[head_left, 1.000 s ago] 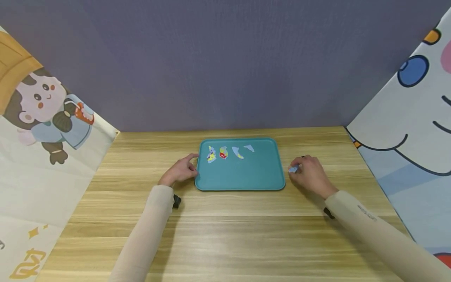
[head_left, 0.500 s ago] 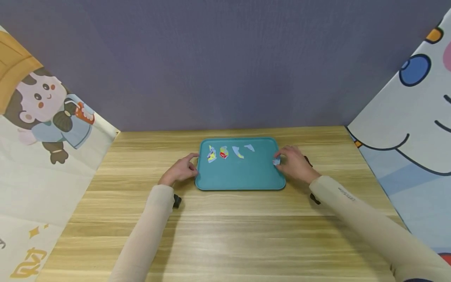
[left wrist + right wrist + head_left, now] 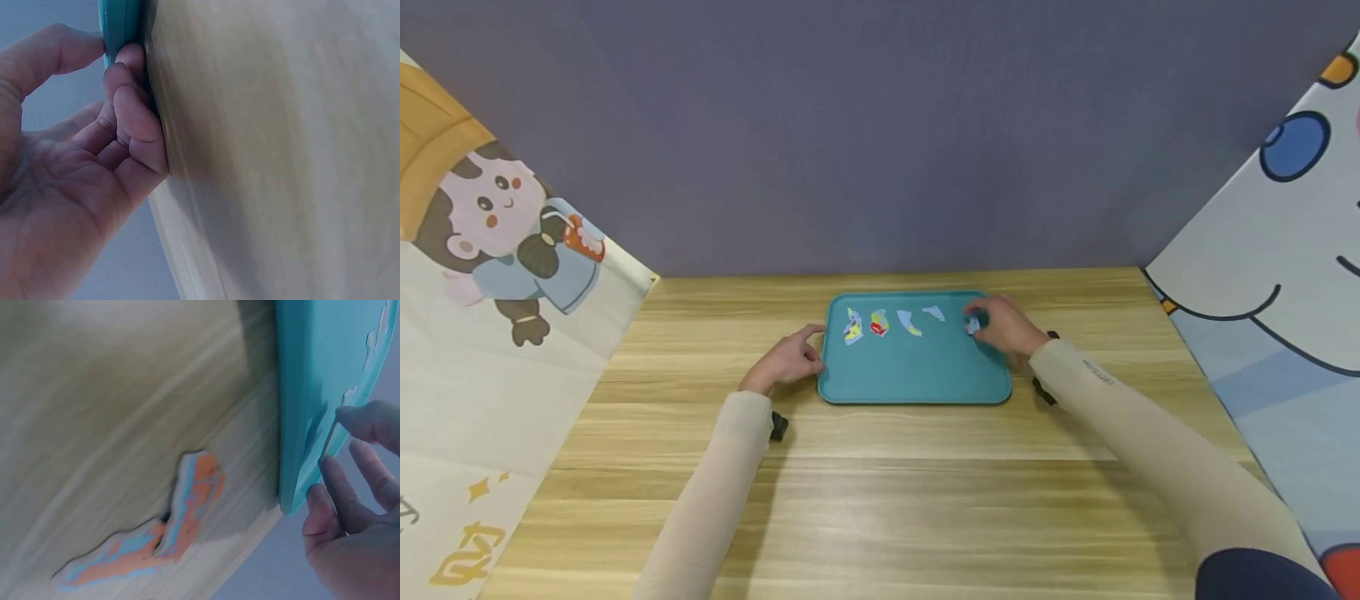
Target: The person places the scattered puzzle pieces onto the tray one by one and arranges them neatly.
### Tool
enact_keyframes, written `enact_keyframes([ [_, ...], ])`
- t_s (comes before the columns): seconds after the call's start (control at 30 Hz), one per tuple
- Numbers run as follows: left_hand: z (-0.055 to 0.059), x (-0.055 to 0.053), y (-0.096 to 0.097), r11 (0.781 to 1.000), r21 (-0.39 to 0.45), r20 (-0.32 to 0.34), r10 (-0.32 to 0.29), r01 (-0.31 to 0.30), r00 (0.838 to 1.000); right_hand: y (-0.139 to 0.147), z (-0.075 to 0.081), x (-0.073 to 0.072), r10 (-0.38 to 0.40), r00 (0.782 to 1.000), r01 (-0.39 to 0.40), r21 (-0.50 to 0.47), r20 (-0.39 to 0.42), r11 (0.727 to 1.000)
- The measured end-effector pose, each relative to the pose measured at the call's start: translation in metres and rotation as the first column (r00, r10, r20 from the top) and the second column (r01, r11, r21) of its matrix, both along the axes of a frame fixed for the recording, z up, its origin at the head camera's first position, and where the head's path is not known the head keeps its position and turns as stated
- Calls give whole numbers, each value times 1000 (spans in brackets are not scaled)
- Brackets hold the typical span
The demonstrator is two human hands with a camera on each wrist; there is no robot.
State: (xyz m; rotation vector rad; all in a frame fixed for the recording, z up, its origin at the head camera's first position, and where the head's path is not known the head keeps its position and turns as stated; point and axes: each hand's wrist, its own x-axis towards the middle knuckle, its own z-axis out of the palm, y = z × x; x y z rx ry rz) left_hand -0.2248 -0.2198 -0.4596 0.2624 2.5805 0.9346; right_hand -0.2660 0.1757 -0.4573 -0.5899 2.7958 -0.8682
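My left hand (image 3: 784, 360) holds the left rim of a teal tray (image 3: 917, 375); in the left wrist view its thumb (image 3: 72, 47) touches the rim from one side and curled fingers are at the underside. Over the tray's right part, my right hand (image 3: 1006, 327) pinches a small, thin, light-blue irregular piece (image 3: 972, 325). The right wrist view shows this piece (image 3: 329, 439) edge-on between thumb and fingertip. Along the tray's far side lie a yellow-purple piece (image 3: 853, 327), a red-yellow piece (image 3: 879, 323), a pale curved piece (image 3: 909, 322) and a pale pointed piece (image 3: 934, 313).
The tray lies on a wooden table (image 3: 910, 500) against a dark purple wall (image 3: 880, 142). In the right wrist view, an orange and blue flat piece (image 3: 194, 494) lies on the wood beside the tray. Printed panels stand left (image 3: 445, 358) and right (image 3: 1232, 275).
My right hand has moved left from the table beside the tray to over its right part, carrying the light-blue piece. My left hand stays at the rim.
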Motion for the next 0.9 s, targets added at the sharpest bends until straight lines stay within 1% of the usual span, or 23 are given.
enact_keyframes([
  [0.2, 2, 1, 1, 1000, 8, 14, 3, -3, 1000, -9, -2, -12, -9, 1000, 9, 6, -9, 1000],
  [0.4, 2, 0, 1, 1000, 14, 11, 10, -10, 1000, -14, -4, -19, -44, 999, 43, 18, 24, 999],
  [0.67, 3, 0, 2, 1000, 11, 4, 4, -4, 1000, -13, -3, -18, -65, 997, 64, 32, 31, 997],
  [0.9, 2, 1, 1, 1000, 12, 6, 3, -3, 1000, -4, 0, -14, -66, 998, 66, -1, 24, 998],
])
